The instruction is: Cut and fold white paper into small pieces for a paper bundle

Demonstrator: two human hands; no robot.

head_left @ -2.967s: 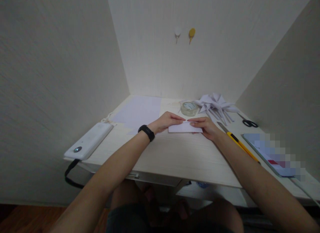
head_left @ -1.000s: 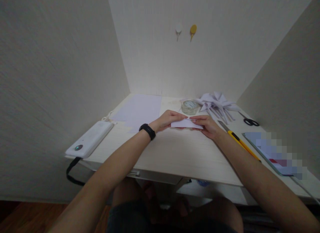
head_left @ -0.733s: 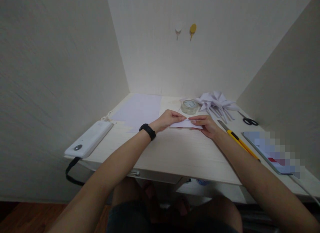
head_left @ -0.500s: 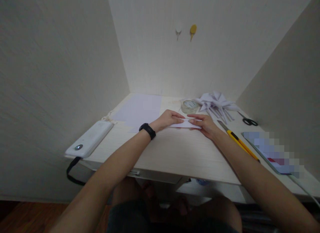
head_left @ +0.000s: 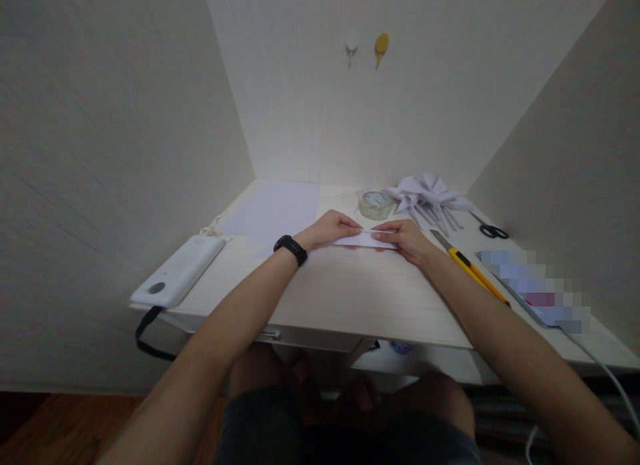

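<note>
A narrow strip of folded white paper (head_left: 367, 240) lies level between my hands, just over the white desk. My left hand (head_left: 334, 229), with a black watch on its wrist, pinches the upper left part of the paper between thumb and fingers. On the other side, my right hand (head_left: 404, 238) grips the right part, its thumb on top and some fingers underneath. The two thumbs are close together near the paper's top edge. Fingertips show faintly below the lower edge; the rest of the fingers are hidden behind the paper.
Behind the hands sit a roll of clear tape (head_left: 376, 204) and a pile of folded paper pieces (head_left: 431, 197). To the right lie a yellow utility knife (head_left: 473, 268), blade out, black scissors (head_left: 494, 231) and a blurred phone-like device (head_left: 525, 285). Paper sheets (head_left: 280, 208) and a white power bank (head_left: 180, 272) are left.
The whole view has shifted slightly, so everything sits a little higher. Both hands keep hold of the paper, and its front face now tilts slightly more into view.
</note>
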